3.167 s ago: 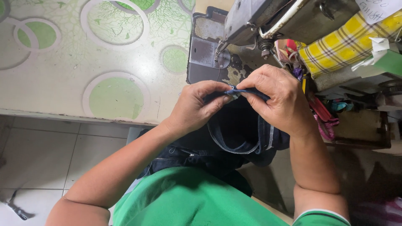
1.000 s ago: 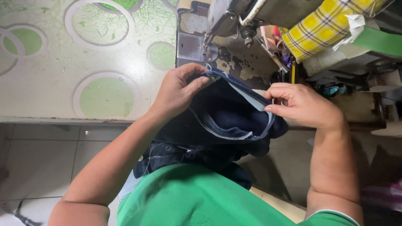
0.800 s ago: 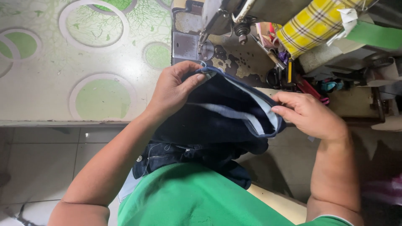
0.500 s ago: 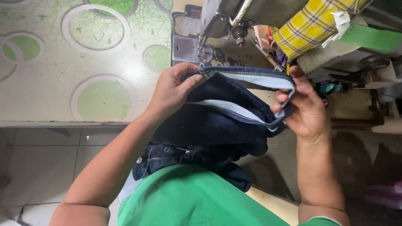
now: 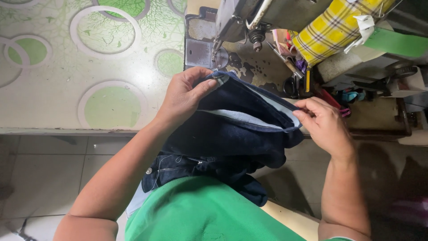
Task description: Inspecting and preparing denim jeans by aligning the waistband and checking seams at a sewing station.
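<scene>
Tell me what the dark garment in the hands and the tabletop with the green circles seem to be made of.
Dark garment: likely denim, dark indigo and matte, with a paler inner face, contrast stitching and a metal rivet; both the left hand and the right hand pinch its edge.
Tabletop: probably a vinyl or laminate cover, smooth and slightly glossy, with printed green circles.

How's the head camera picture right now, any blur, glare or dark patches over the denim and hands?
Head view: left hand, right hand and dark denim sharp, evenly lit; denim folds nearly black; lower right corner in deep shadow; no strong glare on the patterned tabletop.
</scene>
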